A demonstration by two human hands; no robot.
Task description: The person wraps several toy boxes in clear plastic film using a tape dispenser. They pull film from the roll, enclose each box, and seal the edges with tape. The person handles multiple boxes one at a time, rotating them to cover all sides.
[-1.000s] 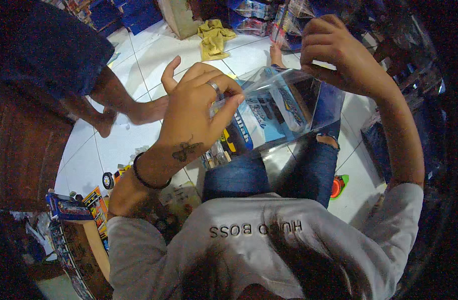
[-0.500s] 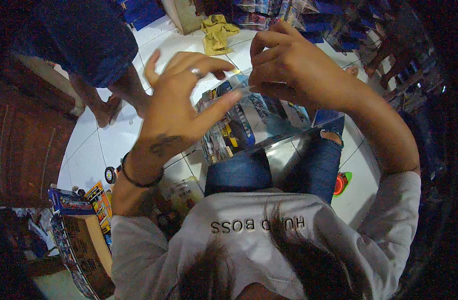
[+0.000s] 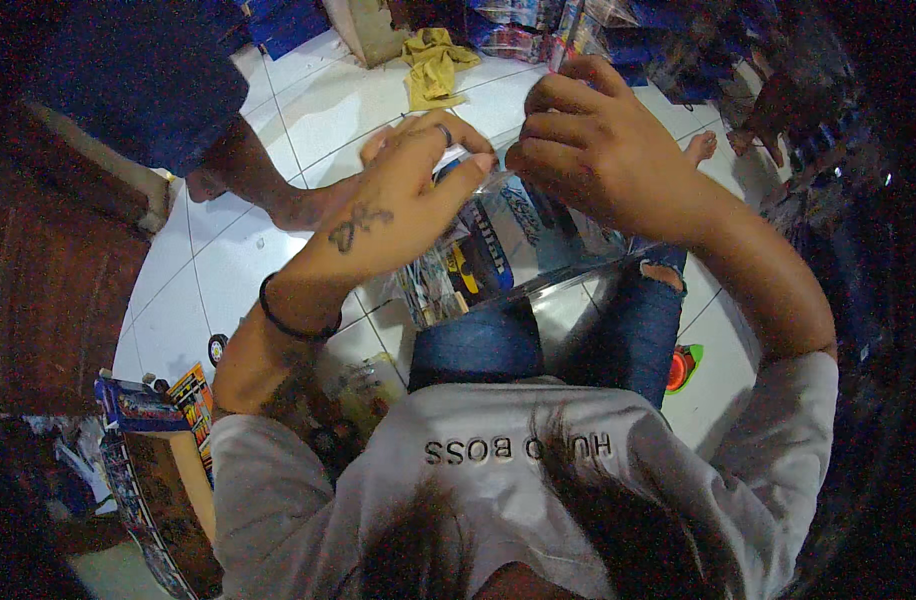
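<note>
While the clear plastic bag with its boxed toy car inside hung over our lap, we held its top edge with both hands. A second before, our right hand had been raised high and apart from the left, stretching the bag's mouth wide; by this moment the 2 hands had drawn close together above our knees, almost touching. Our left hand was pinched shut on the bag's upper edge, thumb against forefinger, a ring showing on 1 finger. The right hand was curled closed on the same edge just beside it. We judged that the mouth of the bag was being gathered or pressed shut rather than opened, though the exact seam was hidden behind our fingers.

The bag's lower edge rested across our jeans, its stiff bottom fold catching light. Room was tight on the left, where another person's arm reached in near our left hand. Ahead, the white tiled floor lay open up to a yellow cloth. To our lower left a cardboard box of packaged toys stood well apart from the bag.
</note>
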